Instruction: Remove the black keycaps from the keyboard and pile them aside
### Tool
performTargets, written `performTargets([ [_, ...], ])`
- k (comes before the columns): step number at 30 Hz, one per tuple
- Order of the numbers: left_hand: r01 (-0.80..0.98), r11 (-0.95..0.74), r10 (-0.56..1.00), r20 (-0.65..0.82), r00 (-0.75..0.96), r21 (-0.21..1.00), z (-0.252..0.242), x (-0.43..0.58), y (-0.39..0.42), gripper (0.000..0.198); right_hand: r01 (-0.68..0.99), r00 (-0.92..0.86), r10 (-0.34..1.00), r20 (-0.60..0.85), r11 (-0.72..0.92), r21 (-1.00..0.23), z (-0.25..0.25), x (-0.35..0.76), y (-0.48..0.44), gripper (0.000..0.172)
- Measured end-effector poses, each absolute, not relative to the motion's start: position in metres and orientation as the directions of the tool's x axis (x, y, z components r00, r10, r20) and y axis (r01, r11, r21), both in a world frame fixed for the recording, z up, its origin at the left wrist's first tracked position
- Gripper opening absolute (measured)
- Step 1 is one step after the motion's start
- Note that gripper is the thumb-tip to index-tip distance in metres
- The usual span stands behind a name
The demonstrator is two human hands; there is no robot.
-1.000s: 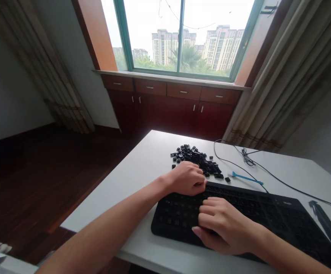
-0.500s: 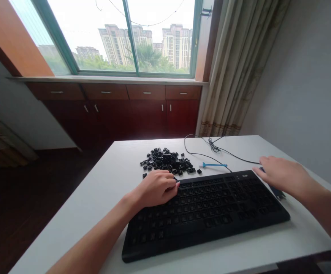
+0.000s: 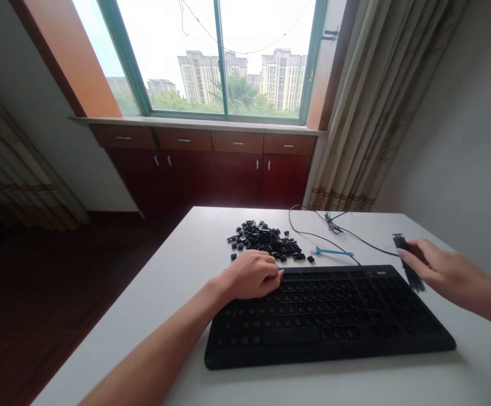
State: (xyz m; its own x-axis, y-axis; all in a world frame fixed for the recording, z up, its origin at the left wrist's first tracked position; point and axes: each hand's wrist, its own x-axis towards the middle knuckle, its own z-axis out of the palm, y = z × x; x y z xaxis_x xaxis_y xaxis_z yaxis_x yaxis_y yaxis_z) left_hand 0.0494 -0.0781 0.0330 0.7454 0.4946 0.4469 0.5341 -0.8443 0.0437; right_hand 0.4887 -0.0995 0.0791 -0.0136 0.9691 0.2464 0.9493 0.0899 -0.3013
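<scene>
A black keyboard (image 3: 304,332) lies on the white table with its keycaps off, the bare key sockets showing. My left hand (image 3: 256,274) is closed on the keyboard's far left edge, fingers curled and thumb resting on top. Above the keyboard's right end, my right hand (image 3: 433,262) grips a dark, slim cleaning brush (image 3: 408,265) between thumb and fingers. The brush is tilted, its blurred lower end close to the keyboard's far right corner; I cannot tell whether they touch. Behind the keyboard is a pile of loose black keycaps (image 3: 266,237).
A blue brush-like tool (image 3: 332,251) lies between the keycaps and the keyboard's cable (image 3: 308,231). The cable runs back to a tied bundle. Past the white table (image 3: 156,282) stand red-brown cabinets (image 3: 237,177) under a window, with a curtain (image 3: 367,135) at the right.
My right hand has lifted the brush off the table and turned it beside the keyboard's right end. My left hand keeps its hold. The whole view has shifted a little.
</scene>
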Motion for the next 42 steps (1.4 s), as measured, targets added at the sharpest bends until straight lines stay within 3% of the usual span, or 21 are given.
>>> performTargets([
  [4, 0.535, -0.844, 0.495, 0.447, 0.745, 0.042, 0.033, 0.05, -0.078, 0.041, 0.777, -0.122, 0.974, 0.19, 0.213, -0.592, 0.092, 0.402, -0.09, 0.052],
  [6, 0.534, -0.845, 0.492, 0.45, 0.745, 0.038, 0.034, 0.05, -0.079, 0.041, 0.676, -0.186, 0.952, 0.242, 0.303, -0.672, 0.086, 0.365, -0.082, 0.062],
  [8, 0.533, -0.845, 0.488, 0.455, 0.745, 0.033, 0.034, 0.05, -0.079, 0.041, 0.66, -0.259, 0.905, 0.337, 0.42, -0.623, 0.076, 0.337, -0.074, 0.054],
  [10, 0.528, -0.849, 0.481, 0.458, 0.748, 0.029, 0.035, 0.05, -0.079, 0.041, 0.526, -0.344, 0.865, 0.365, 0.499, -0.688, 0.066, 0.321, -0.069, 0.041],
  [14, 0.504, -0.863, 0.456, 0.471, 0.756, 0.027, 0.035, 0.05, -0.079, 0.041, 0.019, -0.441, 0.861, 0.252, 0.289, -0.957, 0.05, 0.318, -0.073, 0.043],
  [17, 0.497, -0.867, 0.446, 0.475, 0.759, 0.02, 0.036, 0.051, -0.079, 0.041, -0.153, -0.411, 0.89, 0.199, 0.147, -0.977, 0.043, 0.325, -0.08, 0.049],
  [20, 0.5, -0.866, 0.451, 0.468, 0.76, 0.024, 0.037, 0.051, -0.08, 0.042, -0.223, -0.321, 0.923, 0.213, 0.145, -0.964, 0.039, 0.325, -0.085, 0.051],
  [24, 0.498, -0.867, 0.459, 0.453, 0.764, 0.038, 0.039, 0.051, -0.08, 0.041, -0.206, -0.288, 0.941, 0.177, 0.119, -0.971, 0.037, 0.316, -0.087, 0.06],
  [26, 0.498, -0.866, 0.461, 0.447, 0.767, 0.04, 0.04, 0.051, -0.08, 0.041, -0.107, -0.273, 0.94, 0.204, 0.181, -0.978, 0.037, 0.314, -0.088, 0.042],
  [28, 0.495, -0.868, 0.461, 0.439, 0.771, 0.042, 0.04, 0.051, -0.079, 0.042, 0.104, -0.284, 0.911, 0.299, 0.339, -0.935, 0.038, 0.314, -0.089, 0.023],
  [30, 0.494, -0.868, 0.463, 0.434, 0.773, 0.046, 0.04, 0.051, -0.079, 0.042, 0.346, -0.4, 0.82, 0.41, 0.549, -0.761, 0.038, 0.314, -0.091, 0.016],
  [32, 0.497, -0.866, 0.467, 0.431, 0.772, 0.05, 0.039, 0.051, -0.079, 0.042, 0.464, -0.553, 0.692, 0.464, 0.718, -0.519, 0.037, 0.313, -0.094, 0.016],
  [35, 0.508, -0.859, 0.482, 0.432, 0.762, 0.06, 0.036, 0.051, -0.079, 0.042, 0.511, -0.659, 0.625, 0.419, 0.78, -0.361, 0.034, 0.31, -0.097, 0.024],
  [42, 0.516, -0.849, 0.512, 0.429, 0.744, 0.119, 0.031, 0.051, -0.078, 0.04, 0.502, -0.739, 0.611, 0.283, 0.78, -0.375, 0.036, 0.313, -0.093, 0.033],
])
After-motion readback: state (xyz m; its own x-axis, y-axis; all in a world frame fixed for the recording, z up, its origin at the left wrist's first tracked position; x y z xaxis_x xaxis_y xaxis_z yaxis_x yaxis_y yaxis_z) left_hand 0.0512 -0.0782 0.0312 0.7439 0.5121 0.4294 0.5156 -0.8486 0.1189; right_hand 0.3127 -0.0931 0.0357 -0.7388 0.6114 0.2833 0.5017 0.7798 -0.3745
